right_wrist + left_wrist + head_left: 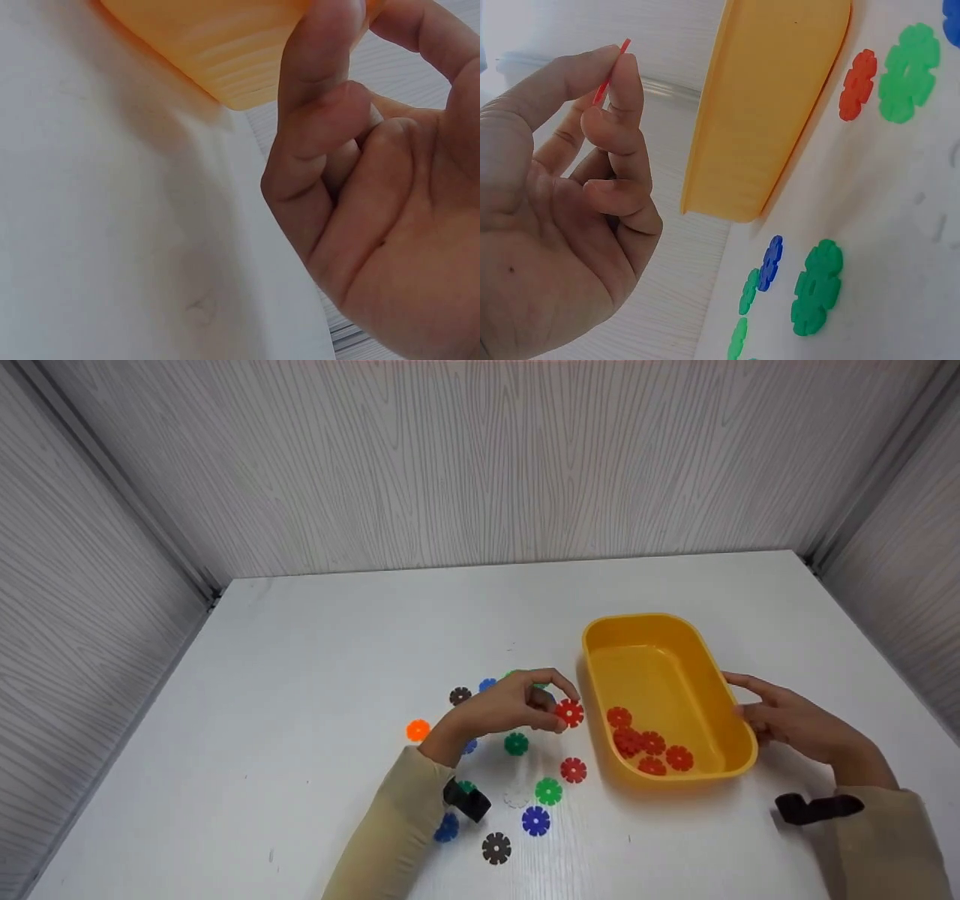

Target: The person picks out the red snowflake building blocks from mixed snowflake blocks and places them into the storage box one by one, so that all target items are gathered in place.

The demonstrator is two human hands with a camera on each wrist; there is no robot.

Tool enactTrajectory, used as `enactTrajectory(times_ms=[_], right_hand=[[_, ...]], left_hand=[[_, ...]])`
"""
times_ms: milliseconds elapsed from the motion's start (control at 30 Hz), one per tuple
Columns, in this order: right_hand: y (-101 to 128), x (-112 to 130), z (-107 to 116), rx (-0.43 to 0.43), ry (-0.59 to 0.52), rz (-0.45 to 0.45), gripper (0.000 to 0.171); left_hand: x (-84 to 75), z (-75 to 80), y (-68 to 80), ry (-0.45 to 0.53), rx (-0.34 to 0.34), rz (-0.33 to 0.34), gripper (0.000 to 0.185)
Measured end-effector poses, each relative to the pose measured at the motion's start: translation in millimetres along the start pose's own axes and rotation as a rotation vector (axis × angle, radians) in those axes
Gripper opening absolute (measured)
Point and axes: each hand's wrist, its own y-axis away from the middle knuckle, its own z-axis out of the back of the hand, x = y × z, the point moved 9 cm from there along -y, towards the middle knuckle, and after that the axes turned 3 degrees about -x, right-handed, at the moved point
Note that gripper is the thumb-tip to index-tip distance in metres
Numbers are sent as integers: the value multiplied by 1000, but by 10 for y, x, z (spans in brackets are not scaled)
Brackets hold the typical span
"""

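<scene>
A red notched disc is pinched between the thumb and fingertips of my left hand, just left of the yellow tray. In the left wrist view this disc appears edge-on, held above the table. Several red notched discs lie in the tray's near end. My right hand holds the tray by its right side, thumb and finger at the rim. The right wrist view shows its curled fingers against the outer wall of the tray; where the fingertips meet it is cut off.
Around my left forearm lie loose discs: a red one, a light green one, a purple-blue one, a dark brown one, an orange one and several others, some partly hidden. Pale wood-grain panels enclose the table.
</scene>
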Motion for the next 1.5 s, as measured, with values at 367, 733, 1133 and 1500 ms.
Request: enactTrajectory(times_ms=[367, 733, 1133, 1500], right_hand=[[1, 35, -8, 15, 0, 20, 58], [3, 7, -22, 11, -25, -10, 59], [5, -10, -8, -8, -24, 26, 57], [18, 18, -13, -15, 0, 21, 58]], left_hand=[[-136, -181, -163, 56, -24, -40, 33], [-201, -432, -307, 61, -18, -16, 30], [-236, -615, -448, 53, -24, 6, 29], [-224, -687, -525, -3, -58, 61, 27]])
